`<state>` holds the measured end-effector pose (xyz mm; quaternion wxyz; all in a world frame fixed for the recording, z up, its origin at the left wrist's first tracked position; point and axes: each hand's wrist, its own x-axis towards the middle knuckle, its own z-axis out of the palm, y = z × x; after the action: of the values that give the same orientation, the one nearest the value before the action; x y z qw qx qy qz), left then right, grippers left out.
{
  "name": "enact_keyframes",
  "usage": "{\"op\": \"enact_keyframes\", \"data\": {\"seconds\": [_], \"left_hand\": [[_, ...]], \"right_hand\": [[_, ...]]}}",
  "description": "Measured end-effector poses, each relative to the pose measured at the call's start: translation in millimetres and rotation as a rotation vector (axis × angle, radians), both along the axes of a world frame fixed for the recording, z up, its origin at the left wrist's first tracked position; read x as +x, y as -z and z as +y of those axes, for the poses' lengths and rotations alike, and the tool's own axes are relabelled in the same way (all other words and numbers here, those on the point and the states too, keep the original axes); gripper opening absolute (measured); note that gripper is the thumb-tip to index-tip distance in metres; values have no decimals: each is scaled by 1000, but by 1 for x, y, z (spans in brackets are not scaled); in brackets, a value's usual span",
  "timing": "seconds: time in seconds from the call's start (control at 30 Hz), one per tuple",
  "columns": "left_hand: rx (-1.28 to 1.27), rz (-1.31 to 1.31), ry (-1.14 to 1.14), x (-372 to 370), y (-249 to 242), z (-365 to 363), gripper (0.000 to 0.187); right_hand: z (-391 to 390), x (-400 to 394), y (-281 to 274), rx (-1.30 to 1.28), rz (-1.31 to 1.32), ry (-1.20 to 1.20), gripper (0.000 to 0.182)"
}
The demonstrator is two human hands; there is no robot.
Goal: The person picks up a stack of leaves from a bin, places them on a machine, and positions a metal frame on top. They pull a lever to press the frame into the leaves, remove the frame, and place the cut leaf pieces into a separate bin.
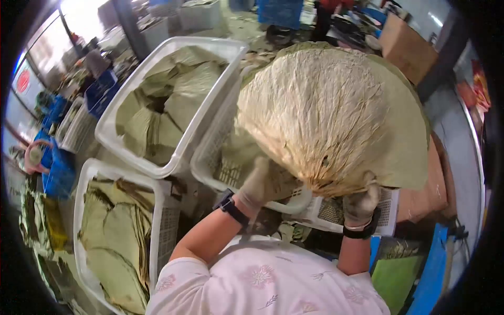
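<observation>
A large fan-shaped bundle of dried lotus leaves (325,105) is held up in front of me, its pale, veined, wrinkled face toward me and greenish edges behind. My right hand (361,203), gloved, is closed on its gathered lower edge. My left hand (256,184), also gloved, is beside the bundle's lower left, above a white perforated basket (202,163). Its fingers are blurred and partly hidden, so I cannot make out a grip. More flat greenish leaves lie inside that basket, partly covered by the bundle.
Two white crates, one at upper left (181,149) and one at lower left (157,210), hold stacked lotus leaves. Blue baskets (58,170) stand farther left. A cardboard box (407,47) is at the back right. Blue strips (431,262) and a green panel stand near my right side.
</observation>
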<state>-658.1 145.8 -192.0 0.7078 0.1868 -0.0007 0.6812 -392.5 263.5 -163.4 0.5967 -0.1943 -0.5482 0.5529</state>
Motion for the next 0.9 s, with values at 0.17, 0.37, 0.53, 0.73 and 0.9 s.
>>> {"op": "enact_keyframes", "data": {"seconds": [0.17,0.37,0.53,0.73,0.9], "left_hand": [[-151,-93,-176,-28,-35,52,60],[70,-10,-73,-13,-69,109,43],[-37,56,-103,-7,-74,101,36],[-58,200,84,19,-65,115,32],[61,428,174,52,-76,102,39]], "right_hand": [[-26,18,10,569,-711,618,18],[-62,39,-53,324,-350,695,45],[-102,34,-49,-112,614,273,65],[-129,66,-21,-292,524,609,47],[-183,107,-47,-92,723,472,36]]}}
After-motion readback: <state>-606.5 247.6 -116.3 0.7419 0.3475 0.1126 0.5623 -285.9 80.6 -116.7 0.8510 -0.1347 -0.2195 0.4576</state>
